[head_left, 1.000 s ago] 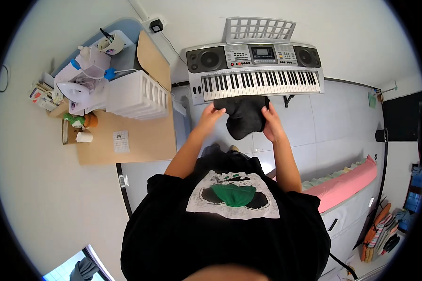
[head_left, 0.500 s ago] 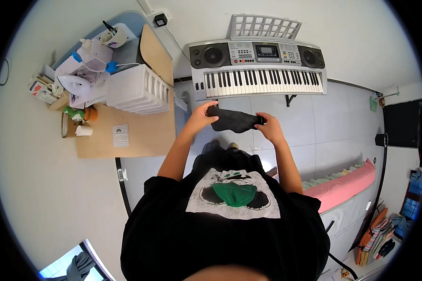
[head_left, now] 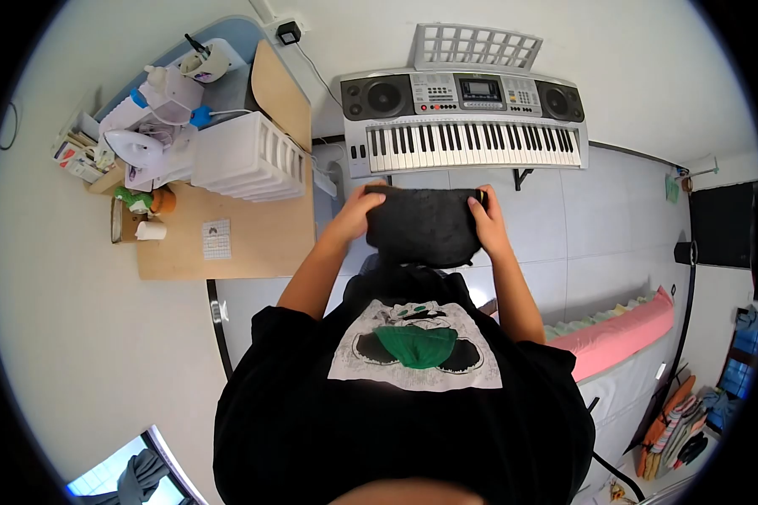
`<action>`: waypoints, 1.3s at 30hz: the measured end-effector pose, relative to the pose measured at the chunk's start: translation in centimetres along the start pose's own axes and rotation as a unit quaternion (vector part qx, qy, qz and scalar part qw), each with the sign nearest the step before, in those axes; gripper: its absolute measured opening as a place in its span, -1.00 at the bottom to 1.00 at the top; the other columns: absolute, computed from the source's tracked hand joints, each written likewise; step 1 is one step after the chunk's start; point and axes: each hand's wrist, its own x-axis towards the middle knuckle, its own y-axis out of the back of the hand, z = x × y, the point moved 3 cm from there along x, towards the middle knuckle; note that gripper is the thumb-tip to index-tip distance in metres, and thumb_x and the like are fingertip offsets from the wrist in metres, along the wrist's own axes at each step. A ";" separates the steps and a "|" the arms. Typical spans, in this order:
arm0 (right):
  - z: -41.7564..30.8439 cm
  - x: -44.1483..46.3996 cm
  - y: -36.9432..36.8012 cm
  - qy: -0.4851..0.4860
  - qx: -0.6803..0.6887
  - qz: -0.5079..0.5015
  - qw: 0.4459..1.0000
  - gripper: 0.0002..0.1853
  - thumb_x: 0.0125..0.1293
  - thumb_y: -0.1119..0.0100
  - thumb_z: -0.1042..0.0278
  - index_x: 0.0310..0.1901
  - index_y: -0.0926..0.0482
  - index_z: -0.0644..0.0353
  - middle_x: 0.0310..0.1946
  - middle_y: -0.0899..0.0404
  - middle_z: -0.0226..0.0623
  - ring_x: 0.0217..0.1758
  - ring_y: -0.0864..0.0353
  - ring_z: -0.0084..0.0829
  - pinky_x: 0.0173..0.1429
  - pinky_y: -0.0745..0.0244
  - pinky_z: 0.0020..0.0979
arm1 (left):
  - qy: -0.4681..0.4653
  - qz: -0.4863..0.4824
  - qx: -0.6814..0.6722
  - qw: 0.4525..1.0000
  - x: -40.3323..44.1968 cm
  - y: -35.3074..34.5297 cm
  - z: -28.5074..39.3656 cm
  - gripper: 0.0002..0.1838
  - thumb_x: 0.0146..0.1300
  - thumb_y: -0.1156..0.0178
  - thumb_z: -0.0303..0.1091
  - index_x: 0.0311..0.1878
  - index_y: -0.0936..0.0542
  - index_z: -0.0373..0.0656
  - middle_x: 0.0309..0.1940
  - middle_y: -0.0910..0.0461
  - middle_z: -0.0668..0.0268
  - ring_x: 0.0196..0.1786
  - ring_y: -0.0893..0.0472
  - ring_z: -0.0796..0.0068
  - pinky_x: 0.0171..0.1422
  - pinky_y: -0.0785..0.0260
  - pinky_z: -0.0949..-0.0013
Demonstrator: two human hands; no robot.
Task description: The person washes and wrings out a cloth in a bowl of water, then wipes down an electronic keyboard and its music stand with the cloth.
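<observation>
A dark, nearly black piece of folded cloth [head_left: 424, 223] is stretched between my two hands in front of my body, above the floor. What kind of garment it is I cannot make out. My left hand [head_left: 355, 215] grips its left end, the thumb on top near the upper corner. At the right end, my right hand [head_left: 490, 225] pinches the edge with the thumb on the near face and fingers behind. The lower edge of the cloth hangs loosely and covers my feet.
An electronic keyboard [head_left: 476, 147] on a stand is just ahead. To the left, a wooden desk [head_left: 261, 244] holds stacked white plastic trays [head_left: 236, 156] and an iron [head_left: 135, 149]. A bed with a pink edge [head_left: 619, 332] is at the right.
The cloth has gone from a narrow, slanting strip to a broader, roughly rectangular piece. My right hand has risen slightly, and both hands still hold the ends.
</observation>
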 end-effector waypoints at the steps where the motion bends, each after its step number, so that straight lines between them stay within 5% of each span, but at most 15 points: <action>1: 1.0 0.3 -0.2 -0.002 0.000 0.001 1.000 -0.79 0.30 -0.12 0.33 -0.19 -0.31 0.19 -0.44 -0.31 -0.50 -0.35 -0.25 -0.63 -0.26 -0.23 -0.55 | 0.002 0.000 -0.001 1.000 0.4 -0.2 -0.8 -0.75 0.20 -0.06 -0.37 -0.11 -0.54 -0.30 -0.12 -0.59 0.24 -0.06 -0.58 0.34 0.12 -0.39 0.35; 3: 2.9 1.0 -0.8 -0.095 0.088 0.058 0.990 -0.78 0.28 -0.15 0.33 -0.16 -0.35 0.20 -0.41 -0.38 -0.44 -0.34 -0.31 -0.62 -0.29 -0.29 -0.54 | 0.153 0.086 -0.108 0.979 1.3 -0.2 -2.2 -0.72 0.25 0.00 -0.33 -0.07 -0.51 -0.30 -0.12 -0.59 0.19 -0.03 -0.58 0.28 0.13 -0.40 0.32; 4: 3.0 0.7 -0.9 -0.159 0.173 0.065 0.970 -0.74 0.23 -0.21 0.39 -0.11 -0.37 0.21 -0.34 -0.46 -0.36 -0.31 -0.43 -0.56 -0.28 -0.42 -0.49 | 0.157 0.084 -0.119 0.977 1.3 -1.0 -2.2 -0.70 0.29 0.02 -0.30 -0.01 -0.46 -0.30 -0.07 -0.56 0.15 0.00 -0.56 0.28 0.14 -0.40 0.26; 8: 2.5 -0.1 -2.3 -0.162 0.150 0.098 0.970 -0.61 0.08 -0.31 0.53 -0.08 -0.36 0.23 -0.22 -0.52 -0.26 -0.19 -0.55 -0.45 -0.15 -0.52 -0.43 | 0.091 0.122 -0.166 0.974 2.1 -2.2 -5.3 -0.69 0.40 0.10 -0.28 0.07 -0.37 -0.28 0.03 -0.49 0.12 0.05 -0.54 0.26 0.18 -0.40 0.20; 11: 3.9 -0.9 -4.2 0.031 -0.080 0.109 0.990 -0.59 0.09 -0.27 0.57 -0.04 -0.34 0.24 -0.16 -0.50 -0.21 -0.16 -0.52 -0.41 -0.11 -0.49 -0.40 | 0.039 0.089 -0.138 0.986 2.5 -4.3 -6.3 -0.57 0.46 0.19 -0.18 0.18 -0.37 -0.31 0.14 -0.47 0.10 0.17 -0.48 0.25 0.30 -0.29 0.18; 13: 2.2 -1.8 -5.7 0.080 -0.087 0.054 0.991 -0.60 -0.01 -0.29 0.57 -0.09 -0.40 0.23 0.00 -0.44 -0.06 -0.10 -0.50 -0.23 0.01 -0.45 -0.31 | 0.010 0.064 -0.130 0.989 2.6 -5.4 -6.6 -0.58 0.47 0.17 -0.15 0.18 -0.36 -0.28 0.11 -0.48 0.14 0.14 -0.49 0.30 0.25 -0.33 0.21; 15: 0.9 -2.6 -6.5 0.242 -0.271 0.033 0.931 -0.57 -0.09 -0.32 0.55 -0.11 -0.44 0.23 0.09 -0.40 -0.03 -0.01 -0.45 -0.07 0.07 -0.41 -0.21 | 0.044 0.090 -0.136 0.986 2.6 -5.6 -7.4 -0.64 0.41 0.01 -0.18 0.12 -0.35 -0.22 0.00 -0.49 0.15 0.04 -0.54 0.34 0.12 -0.44 0.24; 17: 1.0 -2.5 -6.2 0.214 -0.256 0.001 0.943 -0.55 -0.14 -0.35 0.51 -0.13 -0.47 0.23 0.13 -0.37 0.00 0.12 -0.37 0.03 0.19 -0.33 -0.09 | 0.027 0.066 -0.154 0.985 2.5 -5.7 -7.3 -0.61 0.37 -0.05 -0.21 0.13 -0.34 -0.24 -0.02 -0.49 0.16 0.01 -0.55 0.36 0.09 -0.46 0.28; 20: 0.3 -2.0 -5.7 0.260 -0.389 -0.047 0.883 -0.40 -0.15 -0.43 0.44 -0.01 -0.39 0.26 0.19 -0.29 0.08 0.26 -0.27 0.08 0.28 -0.26 -0.09 | 0.023 0.023 -0.166 0.986 2.3 -6.8 -6.5 -0.66 0.32 -0.07 -0.32 0.09 -0.34 -0.28 -0.06 -0.49 0.17 -0.03 -0.56 0.37 0.08 -0.46 0.28; 23: 0.9 -1.4 -4.9 0.225 -0.305 -0.016 0.925 -0.17 -0.20 -0.50 0.38 0.17 -0.29 0.26 0.26 -0.20 0.10 0.33 -0.18 0.10 0.34 -0.19 -0.08 | 0.041 0.046 -0.150 0.987 3.1 -5.4 -9.2 -0.62 0.33 0.01 -0.34 0.16 -0.34 -0.28 0.06 -0.47 0.11 0.10 -0.52 0.27 0.20 -0.41 0.21; 25: 1.3 -0.7 -4.5 0.178 -0.297 0.009 0.938 0.00 -0.22 -0.52 0.35 0.30 -0.14 0.27 0.30 -0.13 0.10 0.35 -0.15 0.12 0.36 -0.19 -0.08 | 0.046 0.051 -0.214 0.975 3.3 -6.2 -8.4 -0.74 0.26 -0.07 -0.42 -0.02 -0.34 -0.24 -0.06 -0.48 0.16 -0.01 -0.55 0.36 0.11 -0.44 0.26; 33: 2.7 3.5 -6.1 0.093 -0.322 -0.121 0.934 -0.13 -0.12 -0.36 0.49 0.32 -0.18 0.17 0.30 -0.18 0.06 0.25 -0.33 0.08 0.23 -0.36 -0.15 | 0.069 0.069 -0.244 0.965 4.3 -3.1 -8.5 -0.72 0.33 -0.04 -0.26 0.03 -0.36 -0.16 0.03 -0.45 0.29 0.15 -0.42 0.40 0.29 -0.22 0.21; 36: 5.7 6.6 -6.5 0.101 -0.275 -0.109 0.950 -0.23 -0.04 -0.28 0.54 0.29 -0.21 0.22 0.25 -0.26 0.08 0.20 -0.39 0.09 0.17 -0.42 -0.18 | 0.117 0.051 0.022 0.992 6.2 -0.1 -7.7 -0.64 0.42 0.06 -0.11 0.10 -0.43 -0.16 0.07 -0.46 0.29 0.17 -0.40 0.45 0.28 -0.19 0.37; 37: 5.7 7.8 -6.9 0.101 -0.277 -0.113 0.949 -0.23 -0.04 -0.28 0.54 0.29 -0.21 0.22 0.25 -0.26 0.08 0.20 -0.39 0.09 0.17 -0.42 -0.18 | 0.116 0.053 0.018 0.992 7.1 0.6 -6.3 -0.64 0.42 0.06 -0.11 0.10 -0.43 -0.16 0.07 -0.46 0.29 0.17 -0.40 0.45 0.28 -0.19 0.37; 39: 6.7 9.5 -7.4 -0.099 -0.217 -0.098 0.966 -0.29 -0.02 -0.22 0.63 0.25 -0.25 0.20 0.23 -0.32 0.04 0.21 -0.41 0.04 0.17 -0.43 -0.20 | 0.096 0.058 0.145 0.983 8.4 2.5 -4.2 -0.64 0.44 0.07 -0.13 0.09 -0.48 -0.17 0.12 -0.44 0.35 0.16 -0.39 0.52 0.23 -0.21 0.41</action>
